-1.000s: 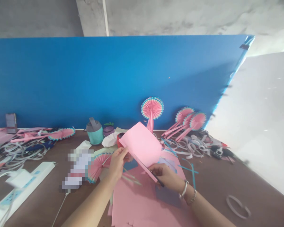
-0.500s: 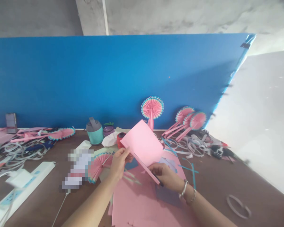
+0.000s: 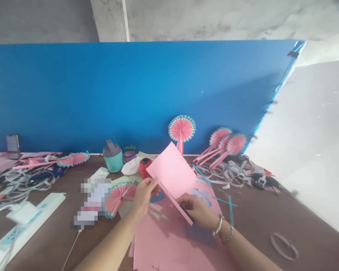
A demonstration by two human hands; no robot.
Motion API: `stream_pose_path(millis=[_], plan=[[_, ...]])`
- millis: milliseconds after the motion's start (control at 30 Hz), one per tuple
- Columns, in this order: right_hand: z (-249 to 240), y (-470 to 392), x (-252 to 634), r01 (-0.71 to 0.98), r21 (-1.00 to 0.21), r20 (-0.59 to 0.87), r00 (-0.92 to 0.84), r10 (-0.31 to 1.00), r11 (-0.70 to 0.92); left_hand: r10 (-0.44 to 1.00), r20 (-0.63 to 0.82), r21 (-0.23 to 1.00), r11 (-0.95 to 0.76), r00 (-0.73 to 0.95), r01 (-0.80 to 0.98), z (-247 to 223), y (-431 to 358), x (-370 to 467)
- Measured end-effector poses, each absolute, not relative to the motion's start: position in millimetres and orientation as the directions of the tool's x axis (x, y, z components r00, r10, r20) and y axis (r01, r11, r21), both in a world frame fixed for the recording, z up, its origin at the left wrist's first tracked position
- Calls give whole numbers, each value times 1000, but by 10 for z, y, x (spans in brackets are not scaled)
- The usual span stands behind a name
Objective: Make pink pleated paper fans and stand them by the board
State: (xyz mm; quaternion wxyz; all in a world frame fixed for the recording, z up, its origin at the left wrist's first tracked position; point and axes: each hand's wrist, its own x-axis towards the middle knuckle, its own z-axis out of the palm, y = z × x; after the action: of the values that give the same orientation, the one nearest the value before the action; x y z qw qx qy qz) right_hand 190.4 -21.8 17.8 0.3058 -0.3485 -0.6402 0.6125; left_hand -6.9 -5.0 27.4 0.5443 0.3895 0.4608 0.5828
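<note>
The left hand (image 3: 142,196) pinches pink paper (image 3: 173,169). The right hand (image 3: 198,209) grips a dark tool (image 3: 183,207), mostly hidden. Blurry squares (image 3: 92,205) cover something on the worktop (image 3: 257,233).

A raised pink sheet (image 3: 173,170) tilts; a dark tool (image 3: 186,211) lies along its edge.

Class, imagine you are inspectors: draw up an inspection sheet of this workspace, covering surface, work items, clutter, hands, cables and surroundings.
Surface: brown table, flat pink sheets near the front.
Work items: raised pink sheet; dark tool, partly hidden, type unclear.
Clutter: pale curled strips, red spool, turquoise cup.
Hands: left hand pinches the raised sheet's edge; right hand grips the tool along it.
Cables: white cable ending at a pixelated item; power strip, plug inserted.
Surroundings: blue panel behind; pleated pink fan upright before it.
</note>
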Motion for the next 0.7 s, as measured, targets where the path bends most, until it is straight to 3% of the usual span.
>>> stream_pose_path(millis=[333, 700], plan=[[122, -192, 1928, 176, -983, -59, -553, 831, 47, 982, 3, 946, -65, -191, -317, 232, 7, -117], [108, -194, 1925, 185, -983, -92, -553, 828, 15, 989, -27, 946, -23, -149, -322, 261, -27, -72]])
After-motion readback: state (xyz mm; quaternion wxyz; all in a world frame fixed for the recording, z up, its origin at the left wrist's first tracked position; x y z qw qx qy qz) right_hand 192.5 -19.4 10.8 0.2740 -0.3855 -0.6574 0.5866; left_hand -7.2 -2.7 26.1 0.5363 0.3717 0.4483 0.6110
